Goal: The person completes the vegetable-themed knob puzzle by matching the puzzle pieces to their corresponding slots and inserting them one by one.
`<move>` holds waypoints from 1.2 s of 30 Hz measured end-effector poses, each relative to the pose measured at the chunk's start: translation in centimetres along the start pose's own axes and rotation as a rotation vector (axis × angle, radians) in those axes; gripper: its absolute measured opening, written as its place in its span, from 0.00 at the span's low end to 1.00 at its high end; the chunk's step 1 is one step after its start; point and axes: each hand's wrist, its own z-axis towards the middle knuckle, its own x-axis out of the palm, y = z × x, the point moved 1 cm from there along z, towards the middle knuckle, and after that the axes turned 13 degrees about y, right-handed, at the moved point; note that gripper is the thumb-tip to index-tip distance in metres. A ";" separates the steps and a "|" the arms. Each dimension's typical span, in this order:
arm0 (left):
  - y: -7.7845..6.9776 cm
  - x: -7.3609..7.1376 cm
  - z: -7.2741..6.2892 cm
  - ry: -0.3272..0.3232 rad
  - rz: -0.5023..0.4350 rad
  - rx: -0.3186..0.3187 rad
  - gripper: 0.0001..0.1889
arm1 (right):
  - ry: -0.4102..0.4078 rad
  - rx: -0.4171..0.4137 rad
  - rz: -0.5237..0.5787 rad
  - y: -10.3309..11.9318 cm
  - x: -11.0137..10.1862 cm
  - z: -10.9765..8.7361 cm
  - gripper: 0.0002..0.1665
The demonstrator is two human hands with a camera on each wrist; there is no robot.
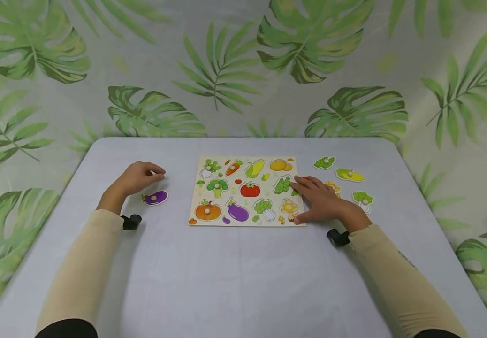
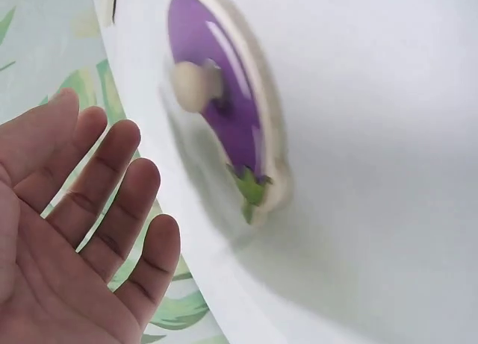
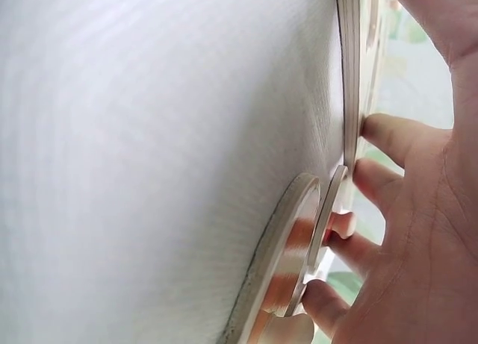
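My left hand hovers beside an eggplant puzzle piece, its fingers relaxed and holding nothing. That piece has a round wooden knob and lies on the table in the left wrist view. A wooden vegetable puzzle board lies mid-table, with a pumpkin piece and a broccoli piece in its pictures. My right hand spreads over the board's right edge, thumb near the lower corner. In the right wrist view, its fingertips are at the board's edge and at a knobbed piece partly hidden by them.
Right of the board lie loose pieces: green peas, corn, leafy cabbage and a yellow mushroom partly behind my right hand. A leaf-print cloth hangs behind the white table.
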 end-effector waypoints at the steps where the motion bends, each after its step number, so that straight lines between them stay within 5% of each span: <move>1: 0.3 0.1 -0.3 0.004 0.006 -0.001 0.19 | 0.000 -0.002 0.003 0.0 0.0 0.0 0.64; 10: 2.2 1.9 -2.2 -0.018 0.008 0.041 0.16 | 0.006 -0.001 0.002 0.2 0.1 0.0 0.64; 17: 2.8 3.1 -2.8 -0.052 0.045 0.156 0.10 | -0.003 0.005 0.002 0.1 0.3 0.2 0.64; 36: 3.1 3.7 -3.0 -0.108 0.083 0.127 0.09 | -0.021 -0.007 -0.016 -0.2 0.6 0.2 0.64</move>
